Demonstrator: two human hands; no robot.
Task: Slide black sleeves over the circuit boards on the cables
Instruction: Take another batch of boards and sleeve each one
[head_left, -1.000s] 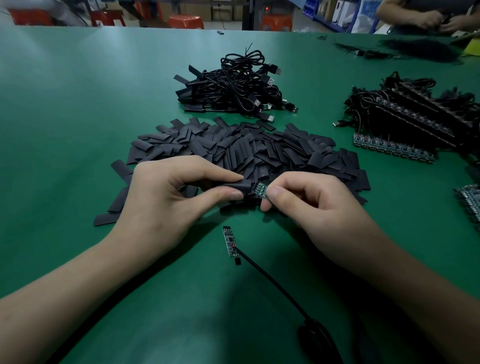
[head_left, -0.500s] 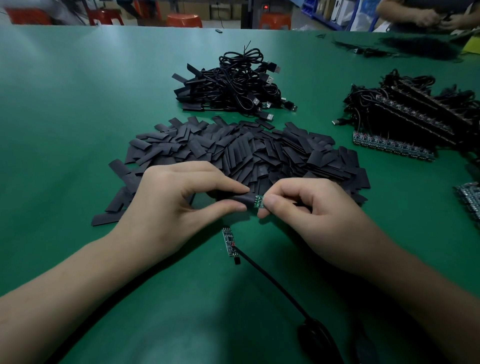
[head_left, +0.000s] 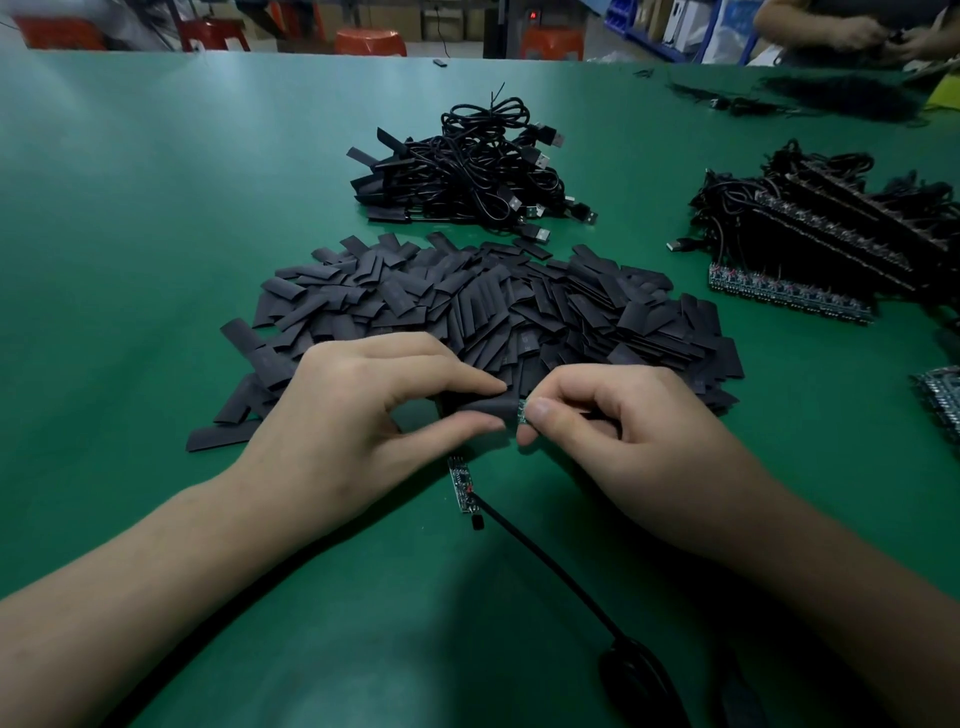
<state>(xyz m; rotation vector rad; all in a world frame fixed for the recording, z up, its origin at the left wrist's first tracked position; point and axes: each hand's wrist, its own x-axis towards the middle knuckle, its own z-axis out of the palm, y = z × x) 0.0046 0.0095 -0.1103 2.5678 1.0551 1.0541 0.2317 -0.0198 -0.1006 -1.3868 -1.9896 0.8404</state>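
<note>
Item in hand: flat black heat-shrink sleeve (head_left: 480, 405), pinched in my left hand (head_left: 353, 415), has advanced since a second ago over the small green circuit board (head_left: 521, 410) that my right hand (head_left: 623, 431) pinches by its end; only a sliver shows, so this piece is, I judge, nearly sleeved. Surface: green matte table (head_left: 156, 208) bearing a loose heap of black sleeves (head_left: 519, 312) just beyond my hands, a tangle of black USB cables (head_left: 467, 171) behind, and stacked bare boards on cables (head_left: 810, 244) at right. Room: orange plastic stools (head_left: 370, 41) and another person's hands (head_left: 852, 31) at the far edge.
</note>
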